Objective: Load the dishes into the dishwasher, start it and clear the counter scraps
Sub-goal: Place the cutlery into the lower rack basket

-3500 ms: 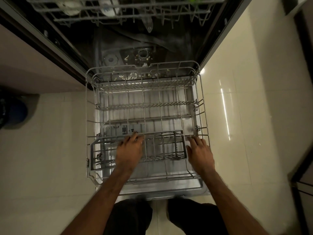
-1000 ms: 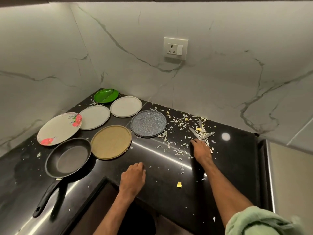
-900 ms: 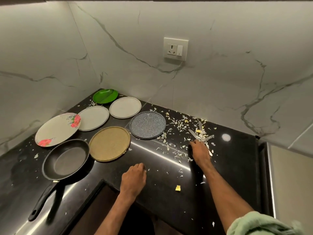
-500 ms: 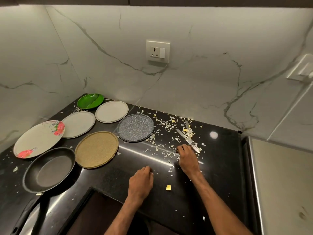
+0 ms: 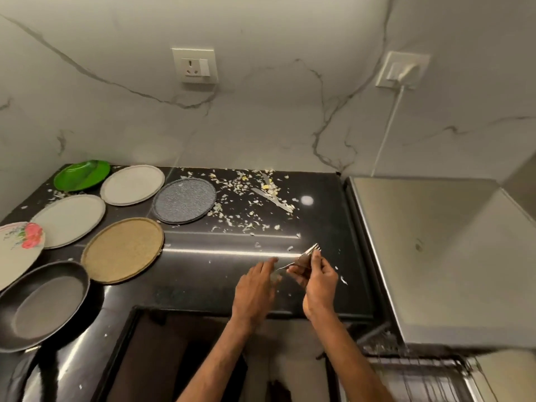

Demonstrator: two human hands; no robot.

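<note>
The fork (image 5: 307,255) is held just above the worktop (image 5: 203,274) near its front right corner, tines pointing up and to the right, pinched between the curled fingers and thumb of the right hand (image 5: 319,281). The left hand (image 5: 255,288) sits just beside it, fingers nearly straight and reaching toward the handle end; whether they touch it I cannot tell. Toward the back edge a knife (image 5: 272,200) lies among scattered scraps (image 5: 237,211). Across the left half lie a speckled plate (image 5: 184,200), a tan plate (image 5: 123,249), two grey plates (image 5: 132,184), a green plate (image 5: 82,175), a floral plate (image 5: 14,253) and a pan (image 5: 43,306).
</note>
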